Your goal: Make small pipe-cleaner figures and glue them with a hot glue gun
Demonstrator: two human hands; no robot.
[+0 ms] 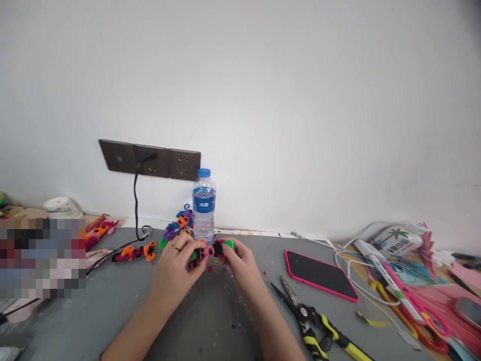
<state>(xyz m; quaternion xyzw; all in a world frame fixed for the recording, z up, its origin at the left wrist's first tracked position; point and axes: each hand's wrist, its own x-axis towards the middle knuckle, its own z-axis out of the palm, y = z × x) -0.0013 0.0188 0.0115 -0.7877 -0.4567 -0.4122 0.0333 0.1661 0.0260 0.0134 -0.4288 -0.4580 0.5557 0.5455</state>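
Observation:
Between my two hands, just above the grey mat, is a small fuzzy pipe-cleaner figure in pink, black, green and orange. My left hand, with a ring on one finger, pinches its left end. The fingers of my right hand close on the green and black right end. Part of the figure is hidden behind the fingers. Behind my left hand lies a purple, orange and blue pipe-cleaner figure, beside an upright water bottle. An orange, pink and black one rests to the left.
Open pruning shears and a pink-cased phone lie to the right. Beyond them are white cables, scissors and a white packet. A black cord hangs from the wall socket. The left edge is pixelated.

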